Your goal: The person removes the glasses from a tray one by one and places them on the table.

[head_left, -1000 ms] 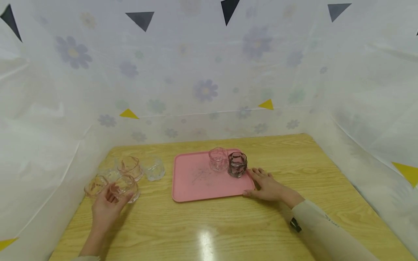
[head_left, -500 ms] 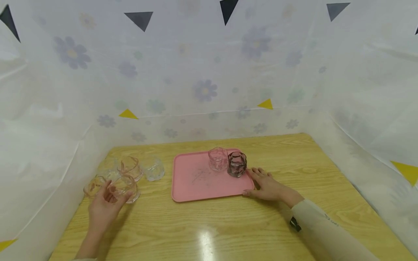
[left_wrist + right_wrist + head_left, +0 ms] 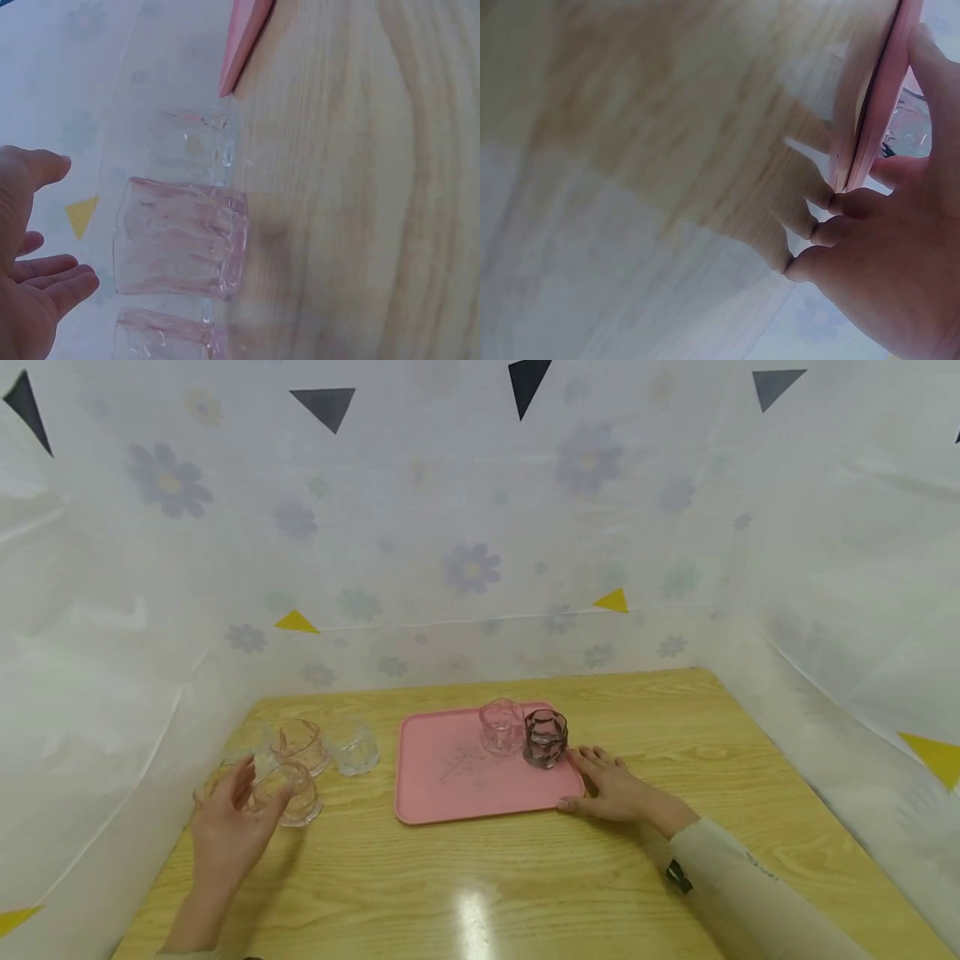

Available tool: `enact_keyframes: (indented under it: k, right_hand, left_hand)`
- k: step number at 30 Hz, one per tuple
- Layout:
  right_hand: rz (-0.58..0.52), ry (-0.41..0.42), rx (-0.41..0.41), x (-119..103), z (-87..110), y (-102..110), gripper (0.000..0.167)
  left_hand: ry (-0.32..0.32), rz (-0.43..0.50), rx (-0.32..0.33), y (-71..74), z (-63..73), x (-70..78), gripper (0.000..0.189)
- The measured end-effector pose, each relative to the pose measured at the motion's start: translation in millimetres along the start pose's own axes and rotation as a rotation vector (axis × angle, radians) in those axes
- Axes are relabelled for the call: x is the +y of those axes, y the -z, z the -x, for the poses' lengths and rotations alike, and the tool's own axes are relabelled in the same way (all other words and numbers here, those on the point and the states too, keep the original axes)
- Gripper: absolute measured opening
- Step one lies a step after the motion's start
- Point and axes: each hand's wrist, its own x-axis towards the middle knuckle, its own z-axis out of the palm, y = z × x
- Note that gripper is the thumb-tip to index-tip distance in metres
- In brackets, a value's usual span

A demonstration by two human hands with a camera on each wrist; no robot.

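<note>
My left hand hovers beside the front pink glass, thumb and fingers spread. In the left wrist view a gap separates the fingers from that pink glass. Partly behind the hand is another pinkish glass. My right hand lies at the right edge of a pink tray, thumb on its front corner. Its other fingertips touch the table, as the right wrist view shows. On the tray stand a pale pink glass and, right of it, a dark purple-grey glass.
Behind the front pink glass stand another pink glass and a clear glass; a further clear glass at the left is hard to make out. The wooden table is bordered by white flowered curtains at back and sides.
My left hand has drawn back a little to the left from the front pink glass, and its fingers have spread wider. The right hand, tray and glasses stay put.
</note>
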Motion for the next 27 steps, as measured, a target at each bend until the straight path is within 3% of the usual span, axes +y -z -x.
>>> enact_keyframes:
  k: [5, 17, 27]
  right_hand:
    - [0.007, 0.0, 0.003, 0.2, 0.6, 1.1, 0.099]
    - [0.004, -0.005, 0.0, 1.0, -0.8, -0.3, 0.101]
    - [-0.002, -0.009, -0.006, -0.1, -1.2, 0.0, 0.102]
  left_hand:
    - [-0.044, 0.054, -0.034, -14.3, -4.4, 13.4, 0.059]
    - [-0.201, 0.193, -0.306, -71.5, -10.1, 46.0, 0.062]
    - [-0.135, 0.329, -0.515, -122.7, -16.0, 68.1, 0.071]
